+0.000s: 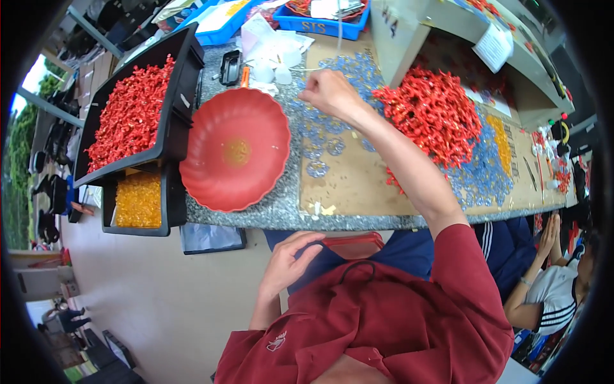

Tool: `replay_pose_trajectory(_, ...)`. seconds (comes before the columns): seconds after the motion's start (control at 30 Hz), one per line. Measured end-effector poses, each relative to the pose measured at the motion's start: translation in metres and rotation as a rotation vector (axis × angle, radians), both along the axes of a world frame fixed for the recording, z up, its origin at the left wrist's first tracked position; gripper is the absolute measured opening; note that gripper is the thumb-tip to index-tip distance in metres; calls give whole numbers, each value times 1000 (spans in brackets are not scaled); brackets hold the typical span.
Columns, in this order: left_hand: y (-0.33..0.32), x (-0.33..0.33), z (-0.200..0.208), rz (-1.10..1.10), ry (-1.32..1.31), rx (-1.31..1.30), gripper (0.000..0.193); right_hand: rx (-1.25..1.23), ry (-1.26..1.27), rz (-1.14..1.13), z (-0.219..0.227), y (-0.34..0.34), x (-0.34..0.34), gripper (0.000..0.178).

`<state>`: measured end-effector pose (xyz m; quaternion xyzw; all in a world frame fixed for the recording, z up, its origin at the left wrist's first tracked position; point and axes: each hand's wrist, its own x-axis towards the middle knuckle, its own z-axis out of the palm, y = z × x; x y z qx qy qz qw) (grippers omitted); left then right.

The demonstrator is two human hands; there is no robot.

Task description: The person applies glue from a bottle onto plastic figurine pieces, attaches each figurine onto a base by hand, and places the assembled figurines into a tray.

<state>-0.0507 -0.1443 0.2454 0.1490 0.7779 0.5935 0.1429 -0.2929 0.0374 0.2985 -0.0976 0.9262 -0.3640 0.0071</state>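
Note:
My right hand [329, 93] reaches across the bench with its fingers curled closed. Whatever it may hold is hidden inside the fingers. Below it and to its right, clear bluish round plastic pieces [355, 69] are scattered over a brown cardboard sheet [358, 189]. A heap of small red plastic pieces [435, 118] sits beside my right forearm. My left hand [291, 259] is off the bench, over my lap, with thumb and fingers apart and nothing in them. Left of the cardboard stands a scalloped red bowl [259, 173] with a few yellow bits [235, 152] at its bottom.
A black bin [188, 83] full of red pieces stands at the left, above a smaller bin [171, 211] of amber pieces. Blue trays [313, 25] line the far side. A beige shelf box [400, 45] stands behind the red heap. Another person's hands [549, 237] show at right.

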Motion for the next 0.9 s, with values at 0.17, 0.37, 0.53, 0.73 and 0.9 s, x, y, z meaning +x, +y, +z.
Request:
replay_pose_trajectory(0.17,-8,-9,6,-36,-46,-4,23,-57,274,-216,-57,-36,-76,30)
replay_pose_trajectory(0.37,-12,-9,16,-105,-64,11,24,-64,327,-168,-15,-31,-45,29)
replay_pose_trajectory(0.53,11,-29,15,-89,104,70,17,-465,376,-108,21,34,63,32)
replay_pose_trajectory(0.73,96,-64,22,-123,131,5,15,-385,216,-379,-6,114,225,31)
replay_pose_trajectory(0.9,163,-74,-1,-8,433,-115,21,-618,103,-532,-57,151,269,32)
